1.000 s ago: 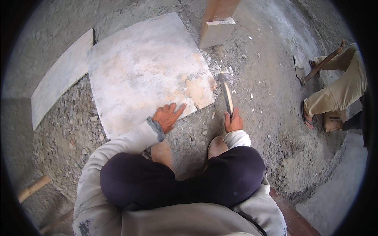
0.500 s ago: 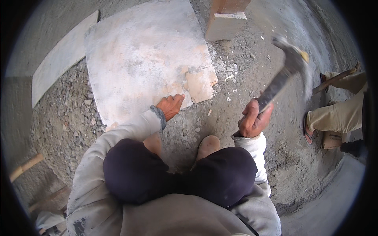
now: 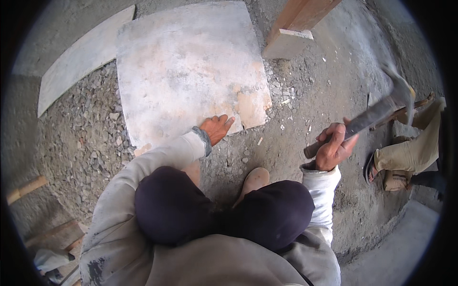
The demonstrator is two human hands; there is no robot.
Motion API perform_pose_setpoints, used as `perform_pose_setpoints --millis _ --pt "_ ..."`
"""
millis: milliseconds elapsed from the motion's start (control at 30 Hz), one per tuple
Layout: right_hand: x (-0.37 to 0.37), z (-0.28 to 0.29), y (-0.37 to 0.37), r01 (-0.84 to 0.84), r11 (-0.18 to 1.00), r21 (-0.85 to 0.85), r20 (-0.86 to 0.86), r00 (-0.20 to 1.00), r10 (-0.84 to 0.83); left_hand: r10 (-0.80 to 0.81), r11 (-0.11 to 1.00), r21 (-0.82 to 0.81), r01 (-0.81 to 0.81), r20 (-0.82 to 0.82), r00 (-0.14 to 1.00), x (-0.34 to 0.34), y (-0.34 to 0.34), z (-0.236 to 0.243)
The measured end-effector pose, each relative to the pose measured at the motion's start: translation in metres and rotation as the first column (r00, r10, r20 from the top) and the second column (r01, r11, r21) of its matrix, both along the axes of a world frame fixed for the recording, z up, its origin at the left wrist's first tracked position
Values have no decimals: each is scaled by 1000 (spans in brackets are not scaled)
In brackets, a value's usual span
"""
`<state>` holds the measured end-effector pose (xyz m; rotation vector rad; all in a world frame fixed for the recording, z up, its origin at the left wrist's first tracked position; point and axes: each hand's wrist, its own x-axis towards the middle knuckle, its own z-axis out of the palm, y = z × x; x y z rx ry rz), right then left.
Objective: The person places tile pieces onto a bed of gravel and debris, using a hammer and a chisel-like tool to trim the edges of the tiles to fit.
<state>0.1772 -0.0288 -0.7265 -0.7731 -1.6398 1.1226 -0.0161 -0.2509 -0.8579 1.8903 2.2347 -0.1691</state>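
Observation:
Out to the right, my right hand point(image 3: 334, 145) is closed round the dark handle of a claw hammer point(image 3: 372, 114). Its blurred head is raised over the ground, well away from the board. My left hand point(image 3: 217, 129) lies on the near edge of a whitish, stained board point(image 3: 186, 66), fingers somewhat bent and apart on its upper face. Close to those fingers, the board's near right corner has a bare tan patch with a chipped, ragged edge.
A wooden post point(image 3: 298, 24) on a pale block stands beyond the board's right. Gravel point(image 3: 90, 114) and a narrow pale board point(image 3: 86, 57) lie left. At far right are another person's leg and sandalled foot point(image 3: 372, 167), near a brown paper packet point(image 3: 397, 181).
The hammer has swung outward to the right, its handle now tilted lower. My right hand moved right with it. My left hand stays on the board; the whole view has shifted slightly.

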Motion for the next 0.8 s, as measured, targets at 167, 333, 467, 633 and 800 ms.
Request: perform_pose_setpoints --millis 167,333,467,633,800 --pt "0 -75 -45 -104 994 -44 947 312 75 -15 999 50 13 23 1000 -5 -4 -1" --pt "14 -39 -14 -162 986 41 816 575 61 -10 999 40 11 -24 1000 -15 -3 -5" --pt "-12 9 -12 54 993 109 2 999 -54 -2 1000 27 2 10 1000 -5 -5 -10" --pt "-10 -80 -56 3 1000 15 930 368 -15 8 999 31 -9 35 999 -11 -2 2" --pt "23 -48 -20 -103 994 43 810 586 26 18 994 108 -13 -41 999 -24 1 11"
